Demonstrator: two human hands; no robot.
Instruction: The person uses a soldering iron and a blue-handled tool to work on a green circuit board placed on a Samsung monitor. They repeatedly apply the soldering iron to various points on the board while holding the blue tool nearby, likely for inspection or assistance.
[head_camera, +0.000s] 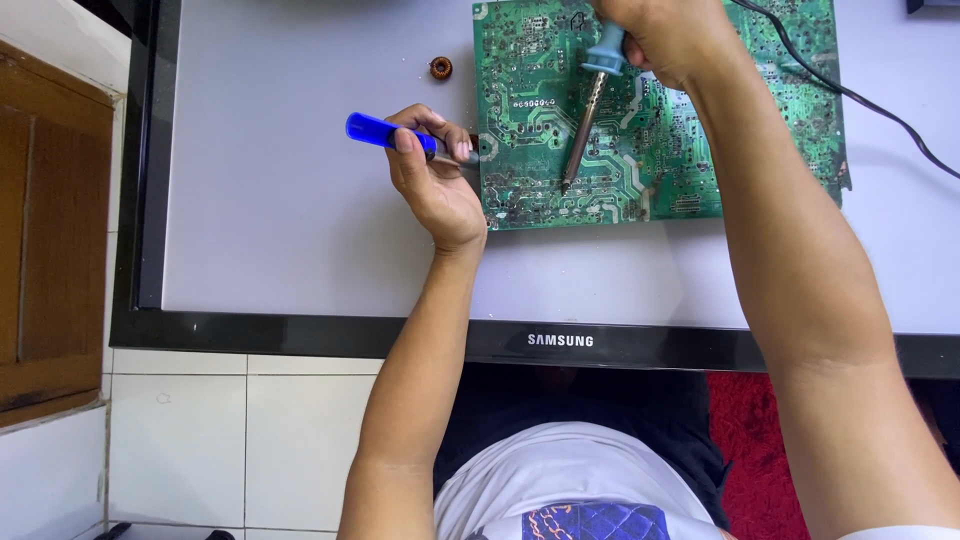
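A green circuit board (700, 140) lies solder side up on a pale grey flat screen panel (300, 220). My right hand (665, 35) grips a soldering iron (590, 110) by its grey-blue handle, tip pointing down onto the board's lower middle. My left hand (435, 175) holds a blue-handled tool (385, 131) at the board's left edge; the tool's front end is hidden by my fingers.
A small copper coil (441, 68) lies on the panel left of the board. The iron's black cable (870, 105) runs off to the right. The panel's black frame (300, 335) borders white floor tiles (180, 440). Wooden furniture (50, 230) stands at left, a red rug (750, 430) below.
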